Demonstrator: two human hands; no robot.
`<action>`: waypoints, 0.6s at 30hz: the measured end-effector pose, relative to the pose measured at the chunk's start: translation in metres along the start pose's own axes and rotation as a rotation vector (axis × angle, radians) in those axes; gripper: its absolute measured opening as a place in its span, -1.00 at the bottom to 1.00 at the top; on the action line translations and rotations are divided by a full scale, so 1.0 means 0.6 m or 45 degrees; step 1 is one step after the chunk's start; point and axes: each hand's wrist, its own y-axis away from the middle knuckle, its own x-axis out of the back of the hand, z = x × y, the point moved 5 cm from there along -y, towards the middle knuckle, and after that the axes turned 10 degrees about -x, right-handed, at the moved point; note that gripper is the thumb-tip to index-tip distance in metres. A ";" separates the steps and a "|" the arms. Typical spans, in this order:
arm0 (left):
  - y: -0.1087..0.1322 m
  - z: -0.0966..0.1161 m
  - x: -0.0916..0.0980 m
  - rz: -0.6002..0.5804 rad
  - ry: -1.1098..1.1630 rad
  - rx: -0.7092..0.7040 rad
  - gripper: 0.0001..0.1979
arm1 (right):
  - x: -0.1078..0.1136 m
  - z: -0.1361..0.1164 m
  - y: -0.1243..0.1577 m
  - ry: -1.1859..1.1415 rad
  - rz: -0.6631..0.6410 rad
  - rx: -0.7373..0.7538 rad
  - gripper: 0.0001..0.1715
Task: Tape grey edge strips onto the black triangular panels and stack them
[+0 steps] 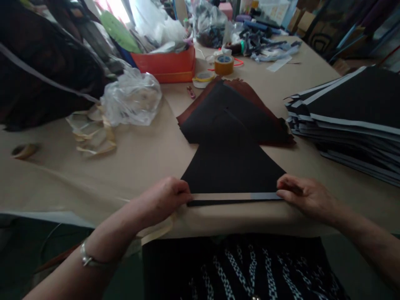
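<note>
At table (140, 162) edge | 1 black sheet (233, 171) | left hand (165, 198), right hand (304, 196) pinching its hem

workshop | stacked cut sheets (353, 112) | tape roll (223, 64) | cluttered table (140, 154)

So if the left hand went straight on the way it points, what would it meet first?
The left hand points right along the pale strip it grips, at the near edge of the black fabric piece. Following that strip, it would probably meet the right hand first, holding the other end.
</note>
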 end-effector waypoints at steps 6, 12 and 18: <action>0.089 -0.129 0.054 0.027 0.142 0.165 -0.70 | 0.000 0.012 0.004 0.126 0.068 -0.160 -0.71; 0.179 -0.240 0.107 0.139 0.208 0.332 -0.69 | 0.005 0.035 -0.005 0.179 0.118 -0.276 -0.60; 0.257 -0.322 0.154 0.284 0.083 0.649 -0.63 | 0.009 0.053 -0.008 0.183 0.180 -0.378 -0.56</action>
